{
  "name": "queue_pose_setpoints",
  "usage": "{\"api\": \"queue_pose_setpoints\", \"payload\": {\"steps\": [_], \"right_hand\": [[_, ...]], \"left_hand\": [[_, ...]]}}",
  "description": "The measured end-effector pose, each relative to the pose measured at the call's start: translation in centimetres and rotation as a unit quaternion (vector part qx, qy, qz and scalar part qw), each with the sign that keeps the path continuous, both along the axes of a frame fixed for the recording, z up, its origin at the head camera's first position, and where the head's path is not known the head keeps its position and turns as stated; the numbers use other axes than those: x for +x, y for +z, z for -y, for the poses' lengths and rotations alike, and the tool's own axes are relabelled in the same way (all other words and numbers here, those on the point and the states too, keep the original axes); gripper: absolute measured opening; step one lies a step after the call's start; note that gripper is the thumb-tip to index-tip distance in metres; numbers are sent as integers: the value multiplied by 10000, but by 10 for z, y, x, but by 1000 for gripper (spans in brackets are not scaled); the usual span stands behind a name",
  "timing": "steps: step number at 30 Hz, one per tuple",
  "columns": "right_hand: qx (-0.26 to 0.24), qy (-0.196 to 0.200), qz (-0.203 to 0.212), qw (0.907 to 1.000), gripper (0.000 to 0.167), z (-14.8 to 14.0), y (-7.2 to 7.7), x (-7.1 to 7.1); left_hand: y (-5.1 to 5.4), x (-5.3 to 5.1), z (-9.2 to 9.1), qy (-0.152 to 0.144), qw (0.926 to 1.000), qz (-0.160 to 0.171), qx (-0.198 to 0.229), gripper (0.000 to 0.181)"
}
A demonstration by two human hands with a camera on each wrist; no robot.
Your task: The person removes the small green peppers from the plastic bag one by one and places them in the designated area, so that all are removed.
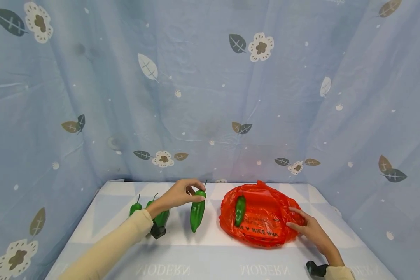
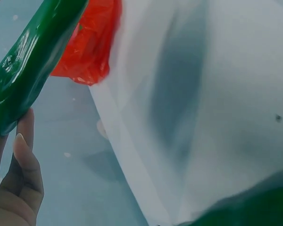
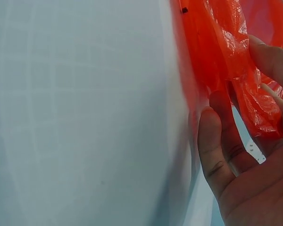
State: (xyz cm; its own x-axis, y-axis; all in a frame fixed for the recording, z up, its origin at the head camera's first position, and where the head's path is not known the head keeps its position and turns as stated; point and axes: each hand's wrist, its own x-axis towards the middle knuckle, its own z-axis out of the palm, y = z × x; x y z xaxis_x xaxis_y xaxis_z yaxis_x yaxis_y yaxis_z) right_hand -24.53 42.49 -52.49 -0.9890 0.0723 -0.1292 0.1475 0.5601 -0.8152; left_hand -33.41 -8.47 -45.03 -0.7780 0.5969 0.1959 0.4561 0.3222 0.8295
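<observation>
My left hand (image 1: 182,194) pinches a long green pepper (image 1: 197,214) near its stem end. The pepper hangs tip down above the table, left of a red plastic bag (image 1: 227,221). In the left wrist view, the glossy pepper (image 2: 35,56) crosses the upper left corner, with fingers (image 2: 29,162) below it. Another green pepper (image 1: 240,210) lies at the bag's left part. At the bag's right side my right hand (image 1: 311,229) touches the plastic with spread fingers. Seen from the right wrist, the bag's edge (image 3: 254,103) passes between the fingers of the hand (image 3: 259,188).
More green peppers (image 1: 135,207) lie at the left of the table (image 1: 210,258), partly hidden by the left forearm. Green (image 2: 259,209) also fills the lower right corner of the left wrist view. A blue floral curtain (image 1: 203,97) surrounds the table at the back and sides.
</observation>
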Motion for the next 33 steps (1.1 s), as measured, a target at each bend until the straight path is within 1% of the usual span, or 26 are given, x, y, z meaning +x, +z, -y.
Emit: {"api": "queue_pose_setpoints", "payload": {"steps": [4,9,14,18,21,25,30,33], "right_hand": [[-27,-29,42,10000,77,1,-1,2],[-90,-36,93,9999,77,0,-1,5],[-153,49,-21,9999,74,-1,-2,4],[-93,44,0,9999,76,-1,-2,2],[-85,40,52,9999,77,-1,-2,2],[-83,49,84,9999,77,-1,-2,0],[-78,35,116,9999,77,-1,-3,0],[-59,46,121,9999,77,-1,-3,1]], "left_hand": [[-6,2,8,101,9999,104,-39,26],[-15,1,19,210,9996,96,-163,25],[-22,-1,33,310,9994,53,-128,25],[-26,-2,44,350,9993,48,-147,24],[-29,-1,50,416,9988,147,-211,24],[-30,-2,57,547,9978,225,-312,23],[-33,-6,65,641,9970,210,-391,23],[-37,-8,69,622,9970,166,-425,23]]}}
